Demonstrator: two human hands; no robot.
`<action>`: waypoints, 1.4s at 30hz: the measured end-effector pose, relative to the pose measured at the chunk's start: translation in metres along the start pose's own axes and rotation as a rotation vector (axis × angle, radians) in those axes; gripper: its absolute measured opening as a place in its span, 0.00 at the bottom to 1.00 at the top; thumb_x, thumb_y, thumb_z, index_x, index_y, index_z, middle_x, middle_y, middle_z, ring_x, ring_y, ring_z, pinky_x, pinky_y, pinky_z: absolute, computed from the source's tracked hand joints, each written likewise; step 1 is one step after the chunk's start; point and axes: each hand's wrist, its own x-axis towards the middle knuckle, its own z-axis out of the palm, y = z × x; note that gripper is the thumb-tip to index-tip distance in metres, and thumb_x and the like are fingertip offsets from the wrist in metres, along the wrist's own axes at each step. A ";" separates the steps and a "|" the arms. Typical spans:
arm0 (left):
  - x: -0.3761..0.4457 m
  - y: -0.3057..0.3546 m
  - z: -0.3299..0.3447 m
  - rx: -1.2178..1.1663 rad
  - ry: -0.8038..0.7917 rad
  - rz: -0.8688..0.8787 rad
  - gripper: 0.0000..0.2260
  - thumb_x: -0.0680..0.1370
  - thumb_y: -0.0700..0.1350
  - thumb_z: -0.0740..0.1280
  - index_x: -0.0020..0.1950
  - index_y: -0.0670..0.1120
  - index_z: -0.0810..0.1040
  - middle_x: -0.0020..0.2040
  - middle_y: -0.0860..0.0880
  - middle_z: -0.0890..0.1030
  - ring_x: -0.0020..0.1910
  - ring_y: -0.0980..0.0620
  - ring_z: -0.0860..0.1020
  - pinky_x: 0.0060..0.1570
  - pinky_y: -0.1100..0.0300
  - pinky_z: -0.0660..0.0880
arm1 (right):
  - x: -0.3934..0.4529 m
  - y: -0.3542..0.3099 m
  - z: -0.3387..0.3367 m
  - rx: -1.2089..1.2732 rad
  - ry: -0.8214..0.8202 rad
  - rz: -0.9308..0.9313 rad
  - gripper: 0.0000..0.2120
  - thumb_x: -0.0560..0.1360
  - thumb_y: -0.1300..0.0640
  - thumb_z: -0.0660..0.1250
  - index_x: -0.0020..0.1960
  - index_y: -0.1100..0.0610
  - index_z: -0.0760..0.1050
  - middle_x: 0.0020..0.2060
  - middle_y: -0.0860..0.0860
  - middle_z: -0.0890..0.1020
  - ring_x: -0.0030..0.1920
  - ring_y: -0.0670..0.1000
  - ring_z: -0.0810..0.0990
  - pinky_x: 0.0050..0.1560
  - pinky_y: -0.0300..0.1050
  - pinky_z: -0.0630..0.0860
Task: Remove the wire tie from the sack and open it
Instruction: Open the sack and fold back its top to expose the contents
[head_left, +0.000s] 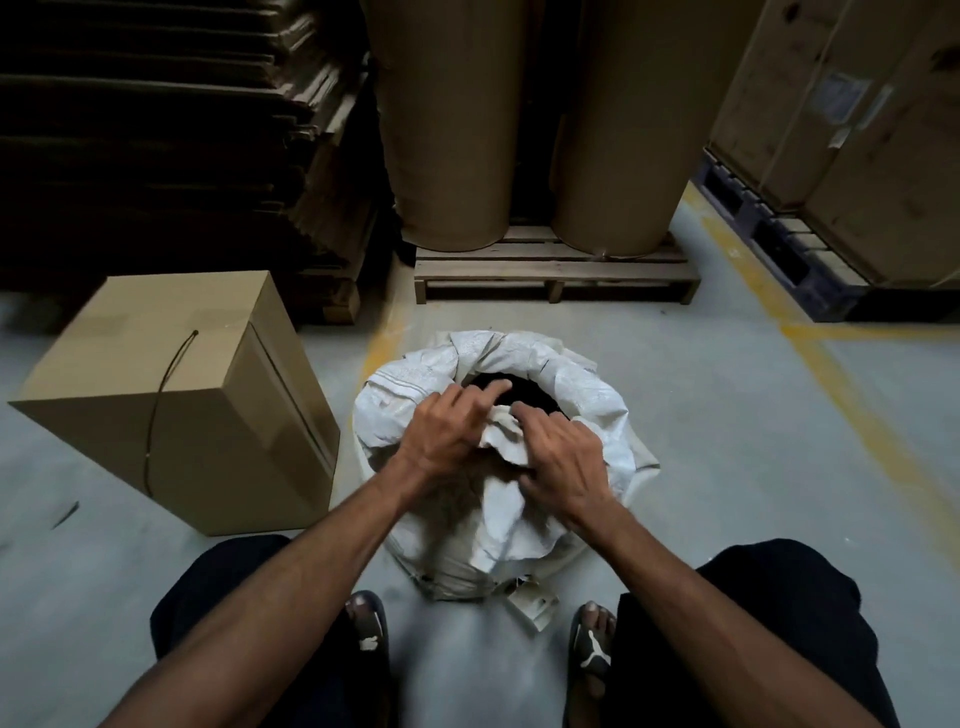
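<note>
A white woven sack (587, 400) stands upright on the floor between my feet. Its mouth is open, the rim is rolled outward, and dark contents (524, 392) show inside. My left hand (449, 431) and my right hand (563, 457) meet at the near edge of the rim, both gripping a bunched fold of the sack's fabric (506, 436). A thin dark wire (161, 395) lies over the cardboard box to the left, apart from the sack; whether it is the tie I cannot tell.
A closed cardboard box (208, 415) stands left of the sack. Behind are two big brown paper rolls (457, 130) on a wooden pallet (556, 275), flattened cartons (171, 145) stacked at the back left, crates (857, 130) on a dark pallet at right. Yellow lines cross the grey floor.
</note>
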 end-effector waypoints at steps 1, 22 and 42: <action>0.006 -0.003 -0.002 -0.003 -0.012 -0.081 0.30 0.76 0.55 0.69 0.74 0.44 0.66 0.42 0.44 0.81 0.36 0.44 0.79 0.30 0.52 0.77 | 0.005 -0.003 -0.008 0.106 -0.085 0.032 0.34 0.64 0.52 0.77 0.68 0.55 0.71 0.48 0.51 0.82 0.42 0.56 0.80 0.37 0.47 0.73; 0.002 -0.015 -0.037 -0.554 -0.834 -0.595 0.50 0.47 0.63 0.85 0.68 0.64 0.72 0.56 0.58 0.81 0.58 0.56 0.72 0.53 0.55 0.75 | -0.014 0.005 0.027 -0.211 0.184 -0.233 0.08 0.71 0.62 0.69 0.42 0.50 0.72 0.30 0.50 0.73 0.27 0.53 0.73 0.31 0.47 0.63; -0.019 0.004 0.029 0.164 -0.181 0.560 0.11 0.74 0.33 0.67 0.41 0.50 0.73 0.33 0.51 0.73 0.32 0.48 0.73 0.34 0.57 0.69 | 0.011 0.032 0.021 0.050 -0.937 0.072 0.56 0.45 0.23 0.72 0.66 0.49 0.73 0.60 0.50 0.76 0.63 0.54 0.72 0.65 0.54 0.67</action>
